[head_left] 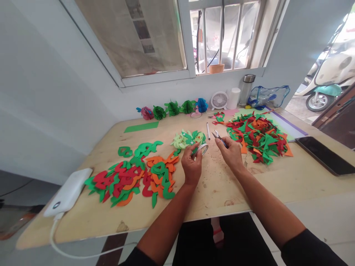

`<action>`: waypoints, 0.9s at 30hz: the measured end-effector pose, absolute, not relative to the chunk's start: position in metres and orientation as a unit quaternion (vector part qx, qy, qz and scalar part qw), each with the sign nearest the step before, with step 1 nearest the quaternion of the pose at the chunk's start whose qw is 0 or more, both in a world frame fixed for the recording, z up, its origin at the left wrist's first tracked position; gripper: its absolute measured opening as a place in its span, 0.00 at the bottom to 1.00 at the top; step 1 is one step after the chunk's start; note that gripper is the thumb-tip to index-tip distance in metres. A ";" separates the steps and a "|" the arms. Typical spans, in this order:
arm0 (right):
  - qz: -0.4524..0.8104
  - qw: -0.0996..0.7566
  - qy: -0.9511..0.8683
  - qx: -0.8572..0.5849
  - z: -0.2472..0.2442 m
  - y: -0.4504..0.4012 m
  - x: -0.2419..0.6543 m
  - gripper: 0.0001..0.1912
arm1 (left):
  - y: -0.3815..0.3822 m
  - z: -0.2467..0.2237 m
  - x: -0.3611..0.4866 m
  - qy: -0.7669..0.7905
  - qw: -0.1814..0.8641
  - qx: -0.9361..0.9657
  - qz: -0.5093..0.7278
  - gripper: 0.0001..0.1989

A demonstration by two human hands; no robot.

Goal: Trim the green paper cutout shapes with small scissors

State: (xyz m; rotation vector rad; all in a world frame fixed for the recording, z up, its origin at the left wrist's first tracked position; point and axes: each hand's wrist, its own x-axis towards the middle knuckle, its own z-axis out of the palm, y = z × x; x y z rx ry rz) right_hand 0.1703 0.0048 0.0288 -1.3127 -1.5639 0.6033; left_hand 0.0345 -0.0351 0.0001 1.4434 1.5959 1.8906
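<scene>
In my left hand [192, 164] is a roll of tape [205, 149], gripped between thumb and fingers. My right hand [232, 154] is closed round a pair of small scissors [217, 136], with the blades pointing away toward the wall. Light green and green paper cutouts [181, 140] lie just beyond my left hand. A white pen [208, 130] rests on the table near the scissor tips. To the left spreads a heap of curved red, green and orange paper cutouts [126, 177]. Beyond my right hand is a pile of paper scraps [257, 136].
Folded paper figures [172, 108] stand along the wall beside a small white fan [219, 100] and a glass bottle [246, 90]. A green paper strip [141, 127] lies at the back left. A white power bank [69, 192] sits at the left edge, a phone [328, 155] at the right.
</scene>
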 end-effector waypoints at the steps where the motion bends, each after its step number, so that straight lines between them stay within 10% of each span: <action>1: 0.248 0.487 -0.642 -0.538 0.029 0.005 0.171 0.19 | -0.035 0.002 0.036 0.549 0.145 0.499 0.654 0.11; 15: 0.270 0.535 -0.610 -0.518 0.036 0.002 0.174 0.18 | -0.005 -0.004 0.075 0.496 0.224 0.572 0.614 0.13; 27: 0.692 0.460 -0.449 -0.329 0.032 0.002 0.170 0.22 | -0.012 -0.002 0.046 0.497 0.313 0.457 0.667 0.12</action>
